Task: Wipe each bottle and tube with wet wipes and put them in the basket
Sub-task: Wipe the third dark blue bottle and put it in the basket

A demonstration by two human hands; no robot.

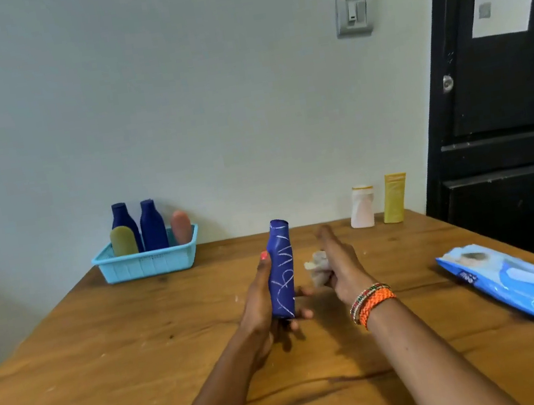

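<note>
Over the middle of the wooden worktop (108, 357) the two hands work side by side, just apart. The left hand (263, 303) grips a dark blue bottle (282, 269) scrawled with white marks, holding it nearly upright with its cap end tipped away from the person, thumb along its left side and fingers curled under its base. The right hand (341, 267), at 3 o'clock from the bottle, pinches a crumpled wet wipe (318, 267) while its forefinger points forward; the wipe sits just beside the bottle, and whether they touch cannot be told. At 10 o'clock a light blue basket (148, 261) holds two dark blue bottles (152, 226), an olive tube (123, 241) and a pink tube (181, 227). At 1 o'clock stand a white bottle (362, 207) and a yellow tube (395, 198), close together. At 4 o'clock lies a blue wipes pack (527, 284).
</note>
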